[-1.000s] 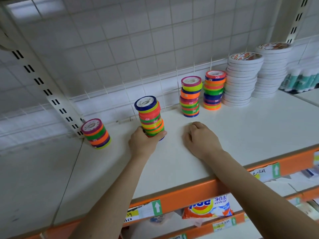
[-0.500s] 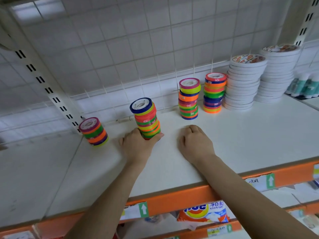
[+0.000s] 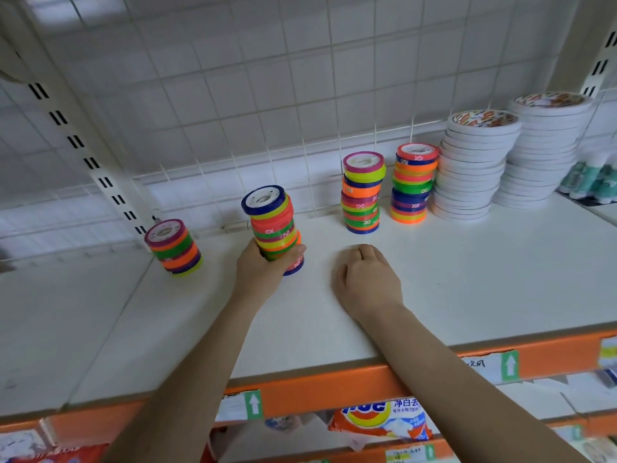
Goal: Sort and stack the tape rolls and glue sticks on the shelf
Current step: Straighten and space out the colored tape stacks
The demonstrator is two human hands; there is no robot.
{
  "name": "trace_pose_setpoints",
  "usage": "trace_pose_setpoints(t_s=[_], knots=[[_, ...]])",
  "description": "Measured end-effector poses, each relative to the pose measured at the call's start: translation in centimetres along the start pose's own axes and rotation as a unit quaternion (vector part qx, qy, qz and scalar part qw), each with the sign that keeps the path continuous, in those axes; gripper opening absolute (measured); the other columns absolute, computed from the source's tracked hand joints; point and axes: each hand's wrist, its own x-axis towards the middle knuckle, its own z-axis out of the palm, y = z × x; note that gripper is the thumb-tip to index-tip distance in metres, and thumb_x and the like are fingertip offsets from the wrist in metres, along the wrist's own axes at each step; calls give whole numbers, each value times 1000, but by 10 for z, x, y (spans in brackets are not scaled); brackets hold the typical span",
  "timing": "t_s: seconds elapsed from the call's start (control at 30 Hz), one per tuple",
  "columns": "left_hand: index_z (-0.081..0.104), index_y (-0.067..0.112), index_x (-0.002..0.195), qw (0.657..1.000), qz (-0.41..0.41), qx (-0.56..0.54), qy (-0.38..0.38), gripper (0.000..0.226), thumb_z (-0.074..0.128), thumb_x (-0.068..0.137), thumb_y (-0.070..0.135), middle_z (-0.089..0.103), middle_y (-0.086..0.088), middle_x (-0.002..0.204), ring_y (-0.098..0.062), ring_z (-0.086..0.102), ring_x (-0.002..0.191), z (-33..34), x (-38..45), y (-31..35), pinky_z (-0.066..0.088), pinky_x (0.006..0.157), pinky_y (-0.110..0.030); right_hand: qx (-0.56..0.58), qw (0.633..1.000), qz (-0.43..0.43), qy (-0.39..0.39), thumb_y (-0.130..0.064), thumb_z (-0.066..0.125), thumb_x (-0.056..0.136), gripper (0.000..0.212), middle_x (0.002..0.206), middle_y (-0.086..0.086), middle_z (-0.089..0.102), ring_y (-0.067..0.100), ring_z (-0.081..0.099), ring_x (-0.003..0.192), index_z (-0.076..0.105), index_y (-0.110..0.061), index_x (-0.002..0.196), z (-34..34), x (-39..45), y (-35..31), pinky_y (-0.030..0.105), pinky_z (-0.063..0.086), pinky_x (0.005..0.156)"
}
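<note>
Left hand (image 3: 258, 272) still gripping tape stack (image 3: 273, 225), unmoved

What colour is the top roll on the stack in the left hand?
Dark blue, on the held stack in the left hand; head view.

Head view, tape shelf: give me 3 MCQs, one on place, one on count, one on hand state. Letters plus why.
1. Where is the shortest coloured tape stack?
A. far left, by the slotted upright
B. beside the white stacks
C. under the right hand

2. How many coloured tape stacks stand on the shelf?
A. two
B. four
C. six

3. What is the left hand doing?
A. lying flat on the shelf
B. gripping the base of a leaning stack
C. lifting a white roll

Answers: 1 A, it stands leftmost by the upright; 2 B, four show; 3 B, fingers wrap its lower rolls, while the right hand rests curled, holding nothing.
</note>
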Motion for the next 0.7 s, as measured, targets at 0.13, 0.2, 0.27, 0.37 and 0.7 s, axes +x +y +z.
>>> trace_pose_setpoints(t_s=[0.13,0.2,0.27,0.37,0.7], knots=[[59,37,95,1000,-4,24,-18,35,80,67,35,64,18,93,-1,60,90,1,5,2,48,90,-33,3,1000,-1,0,-28,30,98,43,134,8,43,23,34,128,45,-6,132,1,0,0,26,26,106],[60,37,92,999,-14,40,-11,41,76,56,49,66,16,92,-8,63,91,4,8,4,49,93,-39,3,1000,-1,-1,-27,30,98,43,134,8,43,23,34,128,45,-5,131,1,0,1,26,25,107],[61,33,98,998,-25,52,8,60,73,46,62,68,13,92,-14,65,91,7,10,4,50,91,-44,2,1000,1,-3,-26,30,98,43,134,9,43,23,34,128,45,-5,132,1,0,0,26,25,107],[61,27,96,998,-24,54,32,70,74,42,71,69,11,88,-15,66,85,11,8,3,51,88,-46,-3,1000,1,-2,-26,29,98,43,133,10,44,24,35,127,44,-5,132,2,1,1,27,25,108],[59,31,103,999,-31,-20,23,64,77,46,54,68,13,95,-11,64,94,10,3,8,51,91,-41,1,1000,9,-11,-26,30,98,45,138,10,40,25,31,132,40,-3,136,3,1,0,29,24,110]])
